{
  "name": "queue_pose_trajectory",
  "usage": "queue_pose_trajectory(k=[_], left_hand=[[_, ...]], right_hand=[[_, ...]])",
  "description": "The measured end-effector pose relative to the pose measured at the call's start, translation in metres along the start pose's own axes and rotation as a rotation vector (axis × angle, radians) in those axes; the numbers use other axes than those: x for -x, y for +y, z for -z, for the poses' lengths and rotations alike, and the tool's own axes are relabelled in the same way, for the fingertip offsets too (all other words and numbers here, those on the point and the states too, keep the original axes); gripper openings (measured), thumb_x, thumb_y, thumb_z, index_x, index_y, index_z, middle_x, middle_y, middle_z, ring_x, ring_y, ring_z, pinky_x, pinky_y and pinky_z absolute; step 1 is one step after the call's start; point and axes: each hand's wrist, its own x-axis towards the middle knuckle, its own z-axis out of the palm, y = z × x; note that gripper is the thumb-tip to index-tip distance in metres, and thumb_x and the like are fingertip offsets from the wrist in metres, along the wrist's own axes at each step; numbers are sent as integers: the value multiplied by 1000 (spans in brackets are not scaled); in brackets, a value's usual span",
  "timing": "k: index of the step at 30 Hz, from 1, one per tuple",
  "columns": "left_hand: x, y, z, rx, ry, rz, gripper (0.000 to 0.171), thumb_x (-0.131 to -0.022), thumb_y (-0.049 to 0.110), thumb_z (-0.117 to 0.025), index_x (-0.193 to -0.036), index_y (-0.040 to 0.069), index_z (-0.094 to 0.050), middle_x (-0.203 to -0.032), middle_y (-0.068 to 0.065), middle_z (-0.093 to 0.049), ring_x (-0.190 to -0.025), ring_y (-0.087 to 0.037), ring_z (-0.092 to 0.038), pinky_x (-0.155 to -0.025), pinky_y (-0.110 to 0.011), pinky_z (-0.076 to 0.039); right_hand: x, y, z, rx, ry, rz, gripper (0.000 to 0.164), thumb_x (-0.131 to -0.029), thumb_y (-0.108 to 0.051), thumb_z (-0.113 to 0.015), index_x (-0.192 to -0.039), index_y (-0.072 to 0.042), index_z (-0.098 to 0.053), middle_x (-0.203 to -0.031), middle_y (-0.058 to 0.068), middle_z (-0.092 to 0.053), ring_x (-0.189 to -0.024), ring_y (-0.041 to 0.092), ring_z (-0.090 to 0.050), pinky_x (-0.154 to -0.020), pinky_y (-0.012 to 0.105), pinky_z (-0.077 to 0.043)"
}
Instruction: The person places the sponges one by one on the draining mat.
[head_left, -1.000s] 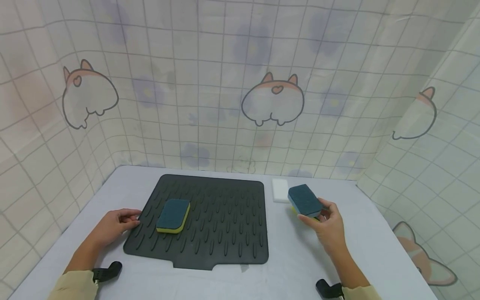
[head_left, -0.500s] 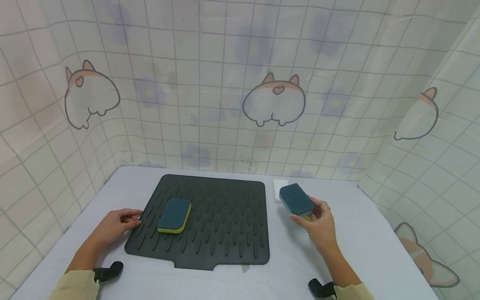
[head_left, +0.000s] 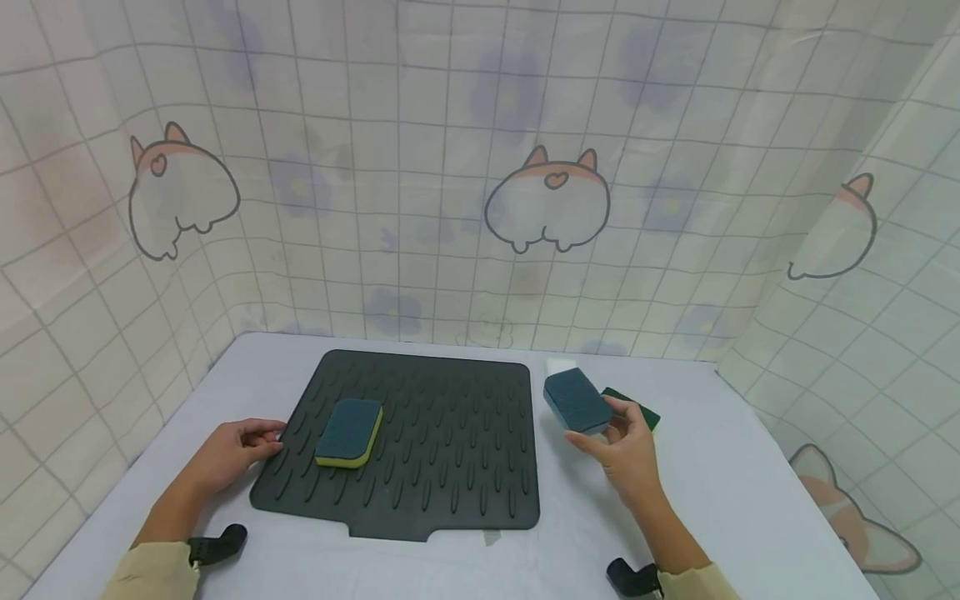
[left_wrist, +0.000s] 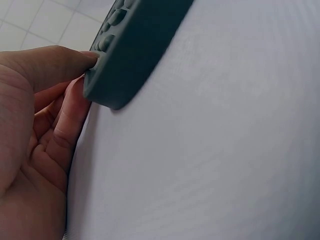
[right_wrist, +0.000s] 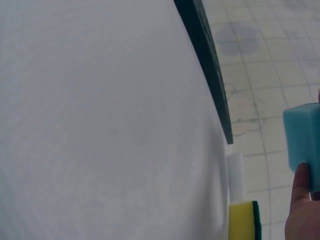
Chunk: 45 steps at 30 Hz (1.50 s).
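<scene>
My right hand [head_left: 633, 458] grips a blue sponge [head_left: 577, 400] with a dark blue scouring face on top, raised above the table to the right of the dark grey ridged drying mat [head_left: 450, 500]. The right wrist view shows its light blue foam side [right_wrist: 302, 137] and a finger against it. At the mat's left edge, my left hand [head_left: 225, 454] pinches the rim, thumb [left_wrist: 80, 62] on the upper side. On the mat's left part lies a yellow sponge with a dark blue top [head_left: 348, 429].
Behind the right hand lies a yellow sponge with a green top [head_left: 637, 408], partly hidden. A white block [head_left: 561, 365] sits at the back, mostly covered by the held sponge. Grid-patterned curtains [head_left: 420, 167] enclose the white-covered table [head_left: 555, 550] at back and sides.
My right hand has carried the blue sponge left toward the mat, covering more of the white block. The green-topped sponge has come into sight behind it. My left hand stays at the mat's edge.
</scene>
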Motion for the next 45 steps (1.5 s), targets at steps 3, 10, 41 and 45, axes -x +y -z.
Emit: queue_pose_trajectory(k=[3, 10, 41, 45], left_hand=[[0, 0, 0, 3, -1, 3, 44, -96, 17, -72, -132, -6, -63, -98, -7, -68, -82, -12, -56, -64, -26, -48], [1, 2, 1, 5, -3, -2, 44, -96, 17, -71, -132, -7, -63, -97, -7, -68, -81, -11, -55, -64, -26, -48], [2, 5, 3, 2, -10, 4, 46, -97, 19, -71, -134, -7, -61, -99, -7, -68, -81, -10, -56, -64, -26, -48], [3, 8, 4, 5, -9, -1, 47, -96, 19, -72, -133, -8, -61, -99, -9, -68, -82, -12, -55, -64, -26, -47]], right_hand=[[1, -1, -3, 7, -3, -1, 92, -74, -17, -94, -148, -7, -41, -142, 14, -50, -132, 27, -55, -96, 17, -51], [3, -3, -11, 0, -14, 14, 90, -73, -15, -94, -146, -6, -42, -142, 14, -49, -131, 26, -55, -94, 14, -50], [15, -13, -51, -52, -97, 24, 83, -71, -17, -96, -139, -12, -48, -137, 9, -53, -120, 27, -59, -95, 29, -56], [15, -13, -55, -57, -106, 26, 82, -70, -19, -96, -137, -12, -50, -136, 7, -53, -118, 26, -58, -94, 26, -56]])
